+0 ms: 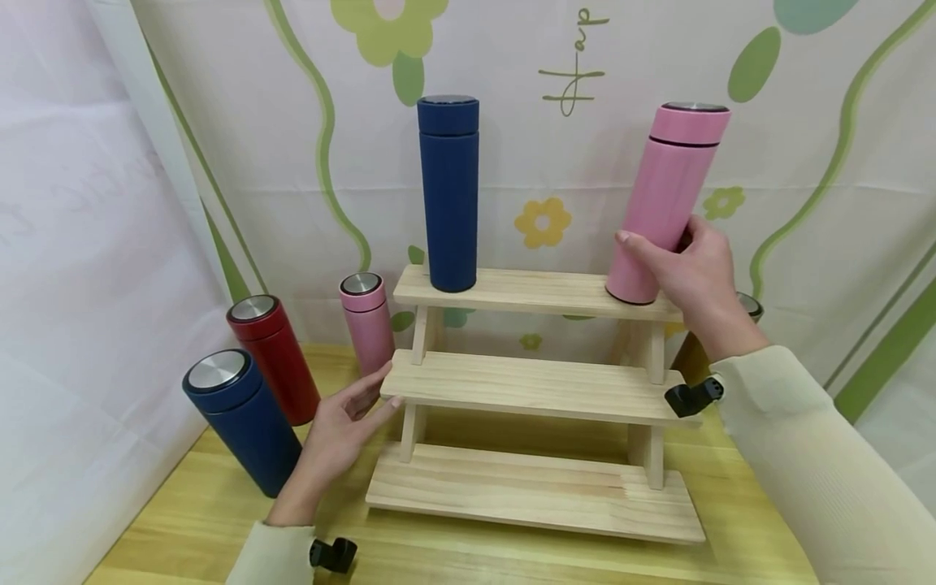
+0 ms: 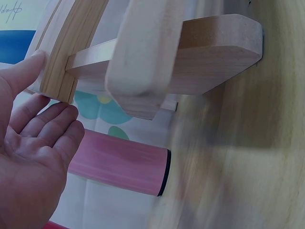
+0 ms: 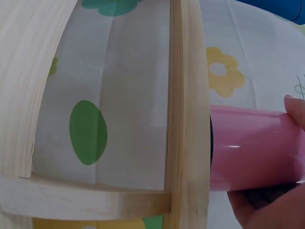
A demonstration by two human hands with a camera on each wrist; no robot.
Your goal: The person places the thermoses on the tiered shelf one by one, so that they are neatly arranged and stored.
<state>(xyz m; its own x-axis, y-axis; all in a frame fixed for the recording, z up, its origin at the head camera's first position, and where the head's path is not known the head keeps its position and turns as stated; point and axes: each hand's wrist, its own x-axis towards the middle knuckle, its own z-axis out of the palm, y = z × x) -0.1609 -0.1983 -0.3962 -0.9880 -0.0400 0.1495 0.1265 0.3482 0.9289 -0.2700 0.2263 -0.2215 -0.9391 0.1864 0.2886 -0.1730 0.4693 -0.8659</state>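
Note:
My right hand (image 1: pixel 698 272) grips the lower half of a pink thermos flask (image 1: pixel 676 175). The flask leans to the right, its base at the right part of the top board of a three-step wooden display stand (image 1: pixel 526 382). In the right wrist view that base (image 3: pixel 212 148) meets the board's edge; whether it fully rests there I cannot tell. My left hand (image 1: pixel 344 426) holds the left end of the middle board, thumb on one side and fingertips (image 2: pixel 69 112) on the other. A tall blue flask (image 1: pixel 449 195) stands upright at the top board's left.
Left of the stand, on the wooden table (image 1: pixel 175 520), are a small pink flask (image 1: pixel 368 325), a red flask (image 1: pixel 278 357) and a blue flask (image 1: pixel 244 422). Another flask (image 1: pixel 691 357) is partly hidden behind the right arm. A patterned cloth (image 1: pixel 541 154) hangs behind.

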